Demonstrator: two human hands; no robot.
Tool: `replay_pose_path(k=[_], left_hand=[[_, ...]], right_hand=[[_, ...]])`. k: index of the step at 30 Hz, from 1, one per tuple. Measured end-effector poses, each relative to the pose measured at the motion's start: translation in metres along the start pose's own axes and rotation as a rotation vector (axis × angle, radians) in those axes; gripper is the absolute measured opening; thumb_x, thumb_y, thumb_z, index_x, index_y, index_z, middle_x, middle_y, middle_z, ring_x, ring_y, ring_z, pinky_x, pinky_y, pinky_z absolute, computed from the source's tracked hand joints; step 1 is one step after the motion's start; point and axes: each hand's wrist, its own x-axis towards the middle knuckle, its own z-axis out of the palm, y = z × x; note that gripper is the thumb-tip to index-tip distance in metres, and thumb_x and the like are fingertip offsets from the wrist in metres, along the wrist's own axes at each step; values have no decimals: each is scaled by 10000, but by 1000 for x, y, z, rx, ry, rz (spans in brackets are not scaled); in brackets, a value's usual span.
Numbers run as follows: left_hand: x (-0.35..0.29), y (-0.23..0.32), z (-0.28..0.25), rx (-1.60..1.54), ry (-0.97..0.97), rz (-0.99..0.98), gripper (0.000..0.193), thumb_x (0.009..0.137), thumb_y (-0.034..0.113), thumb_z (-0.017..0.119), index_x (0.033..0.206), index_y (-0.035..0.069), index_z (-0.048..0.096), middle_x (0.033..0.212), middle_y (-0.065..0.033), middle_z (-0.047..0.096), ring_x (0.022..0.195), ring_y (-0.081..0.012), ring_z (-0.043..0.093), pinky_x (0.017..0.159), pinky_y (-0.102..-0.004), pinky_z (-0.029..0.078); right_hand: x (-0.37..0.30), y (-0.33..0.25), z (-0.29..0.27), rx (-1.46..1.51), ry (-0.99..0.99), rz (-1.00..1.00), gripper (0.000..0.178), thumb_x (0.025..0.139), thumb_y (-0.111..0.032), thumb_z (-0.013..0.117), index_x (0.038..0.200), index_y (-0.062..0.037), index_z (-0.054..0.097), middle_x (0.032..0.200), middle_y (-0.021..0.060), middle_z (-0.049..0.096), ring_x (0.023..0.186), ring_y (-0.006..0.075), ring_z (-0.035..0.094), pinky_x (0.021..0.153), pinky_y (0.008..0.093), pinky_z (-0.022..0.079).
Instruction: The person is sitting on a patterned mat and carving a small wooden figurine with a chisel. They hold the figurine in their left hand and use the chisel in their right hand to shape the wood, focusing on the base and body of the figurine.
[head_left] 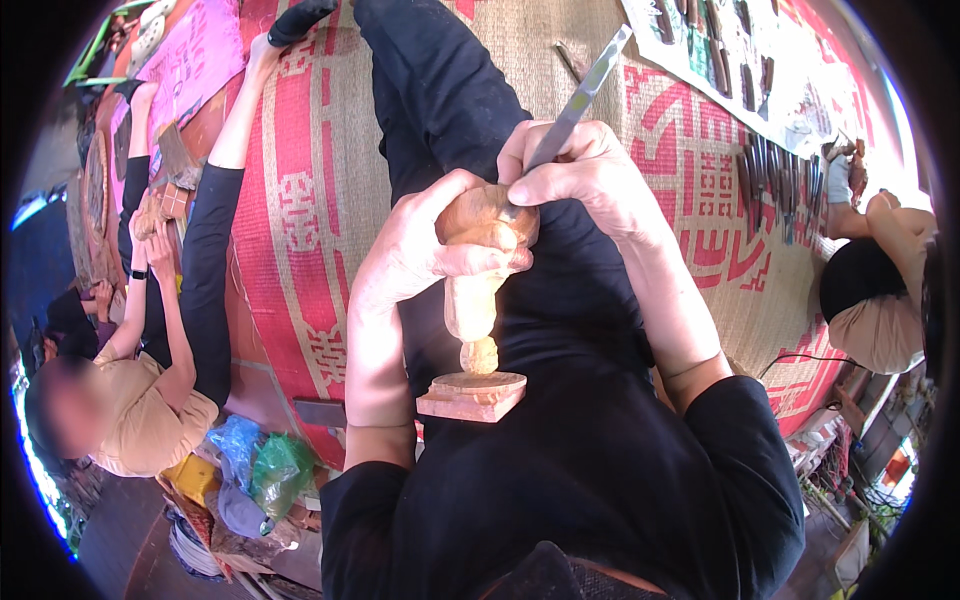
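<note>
In my left hand (415, 240) is a pale wooden carving (470, 308), its fingers and thumb wrapped round the rounded upper part. The carving narrows downward to a stepped square base (470, 400) that lies nearest my body, over my black shirt. My right hand (590, 190) grips a flat metal carving chisel (588, 95), whose long shank sticks up past the knuckles toward the upper right. The right thumb and fingertips meet the rounded end of the wood. The chisel's working tip is hidden between my fingers and the carving.
A red and tan woven mat (300, 200) spreads beneath me. Several dark-handled tools (780, 190) lie in a row at the right, more on a white sheet (800, 110). At the left a person (150, 400) holds a wooden piece; another person (880, 290) sits far right. Plastic bags (280, 470) lie lower left.
</note>
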Motion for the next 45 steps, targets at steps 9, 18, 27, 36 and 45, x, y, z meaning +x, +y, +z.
replay_pose_path(k=[9,18,27,36,45], left_hand=[[8,10,6,157,20,-43,458,685,205,839,995,2,571,887,-82,668,836,-130,652,736,-285,526],[16,16,8,342,14,-115,498,684,213,843,1030,-4,558,890,-68,638,836,-116,601,742,-283,507],[14,2,-4,-139,-14,44,696,849,264,731,1381,5,364,1307,-166,515,1146,-208,535,941,-324,443],[-24,-53,31,-366,142,190,885,860,276,695,1505,28,142,1526,-183,255,1420,-293,250,1143,-411,211],[-1,-72,60,54,473,504,916,767,403,777,1436,28,277,1318,-161,419,1256,-243,443,1022,-372,396]], right_hand=[[-3,-9,-5,-160,95,46,89,677,-64,732,729,-5,691,722,36,654,705,117,601,693,261,469],[-14,-14,-8,-49,93,35,157,676,-75,719,812,3,710,834,74,695,815,150,636,792,284,480],[-18,-22,-15,-164,205,177,266,668,-112,701,899,18,726,828,96,694,821,182,638,800,299,477],[-25,-1,-22,-73,355,78,270,696,-113,695,919,37,716,833,91,698,785,159,617,753,282,465],[-19,-1,-10,-125,356,27,247,715,-111,688,915,29,724,807,84,703,740,140,622,738,266,474]])
